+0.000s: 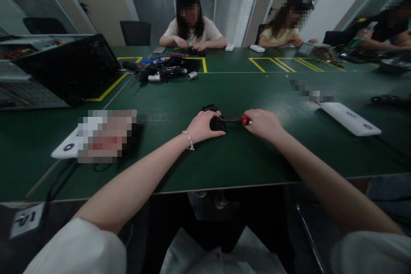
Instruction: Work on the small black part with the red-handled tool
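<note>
My left hand [203, 126] is closed over a small black device [215, 121] that rests on the green table [224, 158]. A bead bracelet circles that wrist. My right hand [263, 123] grips a screwdriver [239, 119] with a red handle; its dark shaft points left and its tip meets the black device. Both hands lie in the middle of the table, close together. Most of the device is hidden under my left fingers.
A white flat unit [349, 118] lies to the right, another white unit [66, 149] with a cable to the left. A black crate [69, 68] stands at the far left. Tools and black parts [163, 70] are piled further back. Three people sit at the far side.
</note>
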Demonstrator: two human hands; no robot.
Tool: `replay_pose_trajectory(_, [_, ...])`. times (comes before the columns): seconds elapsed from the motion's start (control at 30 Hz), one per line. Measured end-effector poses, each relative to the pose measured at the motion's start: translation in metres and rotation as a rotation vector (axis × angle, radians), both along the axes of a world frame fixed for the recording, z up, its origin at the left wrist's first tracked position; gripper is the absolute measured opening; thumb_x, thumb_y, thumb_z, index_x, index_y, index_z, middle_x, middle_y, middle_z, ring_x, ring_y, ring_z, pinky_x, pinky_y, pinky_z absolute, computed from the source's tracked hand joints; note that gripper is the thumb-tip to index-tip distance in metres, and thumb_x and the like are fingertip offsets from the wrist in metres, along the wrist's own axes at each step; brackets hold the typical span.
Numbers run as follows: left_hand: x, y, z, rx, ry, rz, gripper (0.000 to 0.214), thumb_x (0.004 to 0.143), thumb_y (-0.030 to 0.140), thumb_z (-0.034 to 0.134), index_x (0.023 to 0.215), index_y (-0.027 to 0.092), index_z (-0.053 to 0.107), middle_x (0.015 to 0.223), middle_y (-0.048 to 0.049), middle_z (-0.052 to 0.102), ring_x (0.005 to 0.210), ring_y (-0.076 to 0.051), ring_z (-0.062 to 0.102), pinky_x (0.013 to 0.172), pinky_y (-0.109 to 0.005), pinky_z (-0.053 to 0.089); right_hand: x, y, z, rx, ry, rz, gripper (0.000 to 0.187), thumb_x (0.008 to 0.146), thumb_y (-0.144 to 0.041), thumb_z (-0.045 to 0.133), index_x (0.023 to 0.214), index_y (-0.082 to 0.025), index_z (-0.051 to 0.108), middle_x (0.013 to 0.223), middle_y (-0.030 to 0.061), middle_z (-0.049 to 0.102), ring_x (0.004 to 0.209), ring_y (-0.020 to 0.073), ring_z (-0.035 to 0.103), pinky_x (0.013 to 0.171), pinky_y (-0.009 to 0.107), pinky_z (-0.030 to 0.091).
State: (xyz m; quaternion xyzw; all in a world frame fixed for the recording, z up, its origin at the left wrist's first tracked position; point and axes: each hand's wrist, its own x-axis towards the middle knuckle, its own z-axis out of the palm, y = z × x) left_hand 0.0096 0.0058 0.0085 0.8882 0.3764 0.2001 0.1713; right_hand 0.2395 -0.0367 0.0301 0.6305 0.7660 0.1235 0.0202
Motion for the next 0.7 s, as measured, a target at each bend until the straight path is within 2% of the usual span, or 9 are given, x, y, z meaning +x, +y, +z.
replay_pose_trajectory(0.3, [0.0002,-0.0029,0.0051,-0.032,0.001,0.005,0.056,0.069,0.053,0.069,0.111,0.018,0.056,0.126,-0.0068,0.057,0.115,-0.029,0.049,0.098,-0.043,0.04,-0.0011,0.0009,-0.0007,0.005,-0.002,0.005,0.02,0.08,-0.031,0.046,0.087,-0.019,0.061,0.087,0.0069,0.066,0.075,0.0194,0.058,0.057,0.029,0.036])
replay_pose_trajectory(0.7, [-0.0003,-0.0011,0.0019,-0.026,-0.005,0.002,0.058,0.068,0.056,0.068,0.111,0.018,0.057,0.126,-0.0071,0.057,0.114,-0.03,0.049,0.096,-0.044,0.042,-0.0012,-0.0001,0.0015,-0.011,0.007,-0.001,0.021,0.08,-0.031,0.046,0.088,-0.019,0.062,0.087,0.007,0.066,0.076,0.0193,0.058,0.057,0.029,0.036])
